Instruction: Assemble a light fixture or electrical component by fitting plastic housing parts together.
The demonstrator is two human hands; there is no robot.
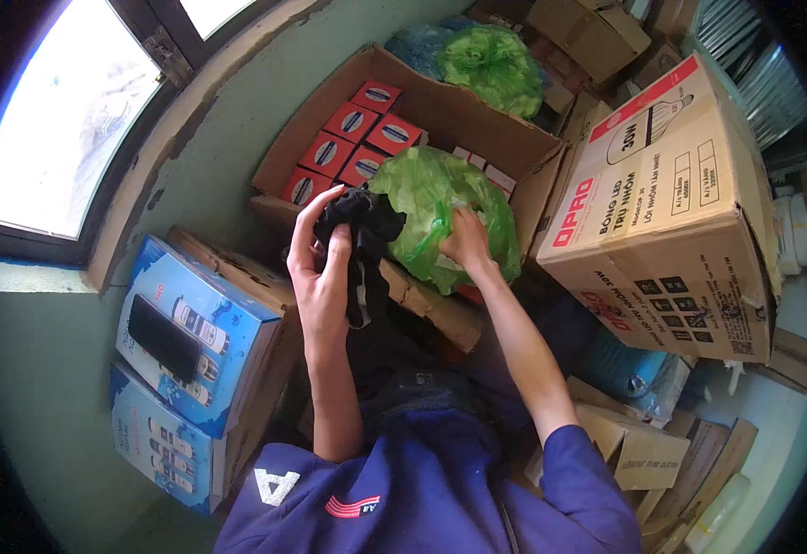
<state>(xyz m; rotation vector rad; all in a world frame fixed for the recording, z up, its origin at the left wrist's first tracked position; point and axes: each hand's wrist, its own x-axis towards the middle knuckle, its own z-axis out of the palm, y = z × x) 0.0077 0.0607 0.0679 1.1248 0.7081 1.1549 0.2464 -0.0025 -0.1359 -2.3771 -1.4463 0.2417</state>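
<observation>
My left hand (322, 263) is closed around a bunched black cloth (362, 217), part of which hangs down below the fingers. To its right, my right hand (466, 238) reaches to a green plastic bag (412, 189), with its fingers at the bag's mouth; the fingertips are partly hidden by the plastic. Pale, lumpy contents show dimly through the bag. It rests at the near side of an open cardboard box (505, 138), which holds several small red-and-white boxes (352, 122) in rows on the left and some white ones on the right.
A large cardboard carton (652, 185) with red print stands at right. Blue-and-white boxes (191, 323) are stacked at left, with a black phone (163, 340) lying on top. Another green bag (491, 69) sits behind the open box. A window (71, 111) is at upper left.
</observation>
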